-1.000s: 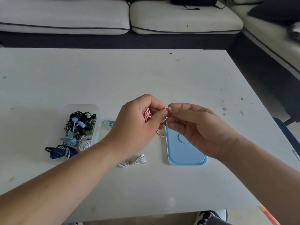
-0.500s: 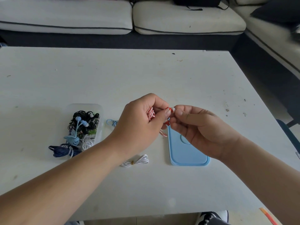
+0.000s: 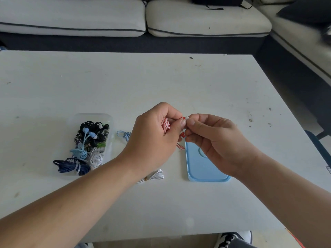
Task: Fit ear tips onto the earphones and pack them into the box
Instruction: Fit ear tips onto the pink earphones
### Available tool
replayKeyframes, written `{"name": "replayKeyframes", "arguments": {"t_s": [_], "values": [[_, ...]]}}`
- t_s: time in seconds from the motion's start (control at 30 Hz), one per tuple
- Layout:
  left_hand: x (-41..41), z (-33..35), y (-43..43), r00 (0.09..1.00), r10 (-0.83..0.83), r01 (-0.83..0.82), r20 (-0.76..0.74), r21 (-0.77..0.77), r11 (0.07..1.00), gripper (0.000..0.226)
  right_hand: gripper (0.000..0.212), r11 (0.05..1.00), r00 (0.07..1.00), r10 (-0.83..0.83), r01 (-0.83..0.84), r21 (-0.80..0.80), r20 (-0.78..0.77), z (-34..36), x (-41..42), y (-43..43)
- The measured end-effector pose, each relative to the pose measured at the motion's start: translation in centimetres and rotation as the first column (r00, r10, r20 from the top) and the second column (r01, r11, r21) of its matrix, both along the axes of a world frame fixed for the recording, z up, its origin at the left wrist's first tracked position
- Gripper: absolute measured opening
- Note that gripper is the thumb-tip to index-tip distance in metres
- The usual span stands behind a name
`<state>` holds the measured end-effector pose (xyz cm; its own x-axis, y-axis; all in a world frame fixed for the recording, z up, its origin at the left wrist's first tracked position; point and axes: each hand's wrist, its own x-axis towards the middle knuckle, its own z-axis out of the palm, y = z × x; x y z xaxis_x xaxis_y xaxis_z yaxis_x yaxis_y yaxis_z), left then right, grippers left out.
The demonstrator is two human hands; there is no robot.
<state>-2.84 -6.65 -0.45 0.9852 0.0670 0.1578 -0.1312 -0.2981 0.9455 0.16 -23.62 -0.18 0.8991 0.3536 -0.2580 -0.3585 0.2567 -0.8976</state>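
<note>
Left hand (image 3: 157,133) grips bundled red-and-white earphones (image 3: 165,124) above desk (image 3: 161,83). Right hand (image 3: 213,138) pinches white ear tip (image 3: 186,117) at earbud, meeting left fingertips. Clear box (image 3: 89,115) well left of hands; blue lid (image 3: 202,169) beneath right hand.

Left of the blue lid (image 3: 202,169), three obstructions lie on the table (image 3: 161,77): a white cable bundle (image 3: 152,176) near its front corner, a light-blue cable loop (image 3: 122,134) farther off, and the clear box (image 3: 89,114) heaped with earphones, farthest. The left hand (image 3: 155,133) and right hand (image 3: 215,138), gripping red-and-white earphones (image 3: 165,124), block the lid's far end. Beyond the lid, the tabletop lies open.
</note>
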Motion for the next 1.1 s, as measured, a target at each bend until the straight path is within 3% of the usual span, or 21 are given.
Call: {"name": "replayKeyframes", "arguments": {"t_s": [0.2, 0.37, 0.67, 0.9, 1.03, 1.1], "values": [[-0.1, -0.2, 0.1, 0.999, 0.022, -0.023, 0.032, 0.02, 1.0, 0.005, 0.022, 0.999, 0.999, -0.044, 0.044, 0.028, -0.006, -0.1, -0.2, 0.4], [0.1, -0.3, 0.2, 0.997, 0.043, -0.045, 0.07, 0.033, 0.998, 0.005, 0.014, 0.991, 0.994, -0.103, 0.106, 0.078, -0.038, 0.1, -0.5, 1.0], [0.2, -0.5, 0.7, 0.98, -0.047, -0.002, 0.192, 0.244, 0.97, 0.003, 0.013, 0.986, 0.981, -0.12, 0.135, 0.095, -0.15, 0.0, -0.5, 1.0], [0.5, -0.5, 1.0, 0.916, -0.212, -0.01, 0.34, 0.548, 0.836, 0.012, 0.031, 0.981, 0.958, -0.066, 0.114, 0.157, -0.279, 0.2, -0.6, 0.5], [0.5, -0.7, 1.1, 0.9, -0.26, 0.0, 0.35, 0.596, 0.803, 0.014, 0.031, 0.985, 0.955, -0.085, 0.124, 0.118, -0.285, 0.1, -0.6, 0.3], [0.5, -0.7, 1.2, 0.906, -0.252, 0.008, 0.341, 0.581, 0.814, 0.013, 0.027, 0.993, 0.971, -0.113, 0.117, 0.007, -0.209, 0.1, -0.7, 0.3]]}}
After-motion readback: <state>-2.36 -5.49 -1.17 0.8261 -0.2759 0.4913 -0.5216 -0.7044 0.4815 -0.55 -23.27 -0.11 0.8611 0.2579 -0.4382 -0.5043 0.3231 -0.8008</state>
